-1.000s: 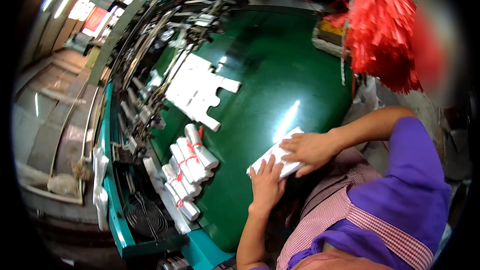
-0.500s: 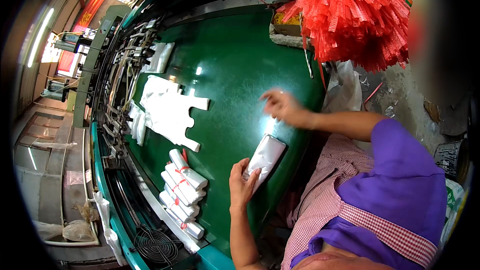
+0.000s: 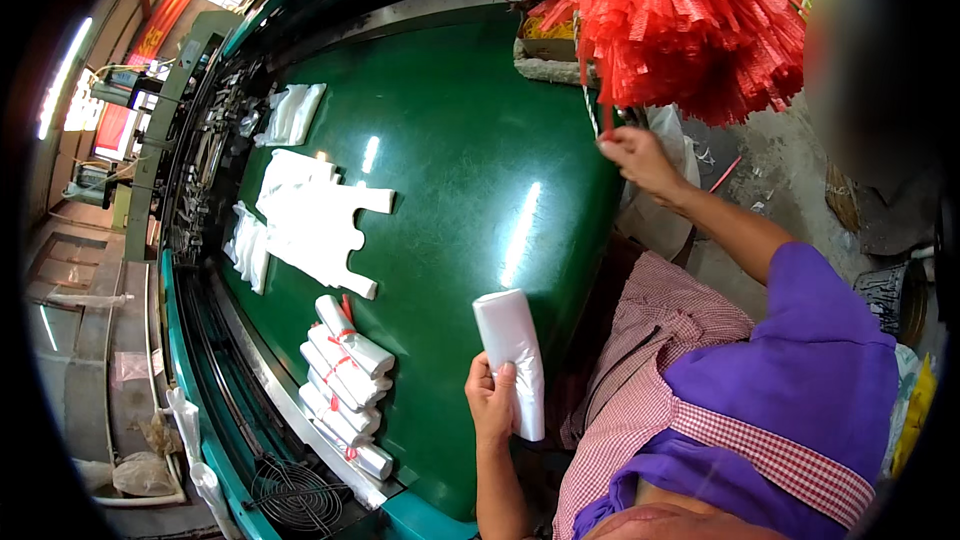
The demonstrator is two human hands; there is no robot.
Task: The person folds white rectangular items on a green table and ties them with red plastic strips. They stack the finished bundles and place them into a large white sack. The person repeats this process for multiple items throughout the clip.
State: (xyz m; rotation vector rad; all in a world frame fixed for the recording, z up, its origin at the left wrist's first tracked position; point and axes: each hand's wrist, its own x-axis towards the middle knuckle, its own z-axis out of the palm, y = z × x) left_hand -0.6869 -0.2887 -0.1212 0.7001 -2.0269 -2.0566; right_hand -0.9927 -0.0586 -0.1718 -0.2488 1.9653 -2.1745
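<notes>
My left hand (image 3: pixel 492 400) grips a folded, flattened bundle of white plastic bags (image 3: pixel 514 345), thumb on top, above the near edge of the green table. At the upper right, my right hand (image 3: pixel 645 162) pinches the end of a red plastic strip (image 3: pixel 607 118) that hangs from a big bunch of red strips (image 3: pixel 690 30). A stack of white bag rolls (image 3: pixel 345 380), bound with red ties, lies at the table's lower left. Flat white T-shirt bags (image 3: pixel 310 215) are spread farther left, well away from both hands.
The green table (image 3: pixel 450 120) has a machine (image 3: pixel 210 150) with metal arms along its left side. A box with yellow bands (image 3: pixel 548 40) stands at its far right corner, by a dangling twisted cord (image 3: pixel 590 112). More folded bags (image 3: pixel 292 115) lie by the machine. A wire coil (image 3: pixel 297 495) is at the lower left.
My right hand has moved from above the table to the upper right and taken hold of a red strip. The bag bundle in my left hand has turned more upright.
</notes>
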